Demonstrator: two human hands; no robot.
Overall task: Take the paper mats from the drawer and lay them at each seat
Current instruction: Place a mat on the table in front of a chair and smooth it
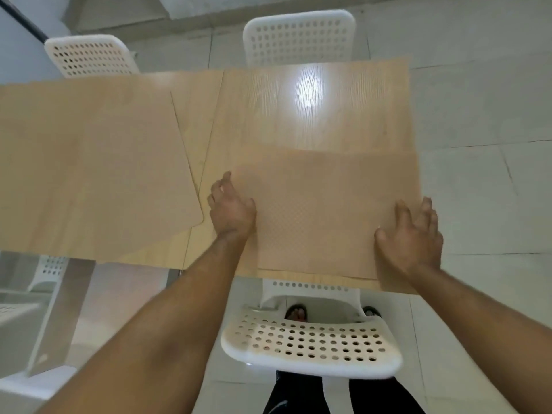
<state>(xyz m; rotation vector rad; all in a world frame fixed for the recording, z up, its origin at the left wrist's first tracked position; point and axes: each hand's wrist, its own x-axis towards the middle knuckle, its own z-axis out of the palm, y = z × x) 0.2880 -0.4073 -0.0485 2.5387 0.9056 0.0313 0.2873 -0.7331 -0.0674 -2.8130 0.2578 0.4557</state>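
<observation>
Head view: the right hand (412, 237) lies flat with spread fingers on the right edge of a paper mat (322, 210). The left hand (231, 206) is bent at its left edge, and I cannot tell if it grips. Left of that hand, a second mat (89, 162) lies on the table (313, 115).

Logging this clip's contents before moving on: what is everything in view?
table: one, light wood, across the middle
left mat: one, tan, flat on the table's left part
near mat: one, tan, at the table's near right edge
far-left chair: one, white with holes, beyond the table
far chair: one, white with holes, beyond the table
near chair: one, white with holes, below the near mat
floor: pale tiles
left hand: at the near mat's left edge
right hand: fingers spread on the near mat's right edge
</observation>
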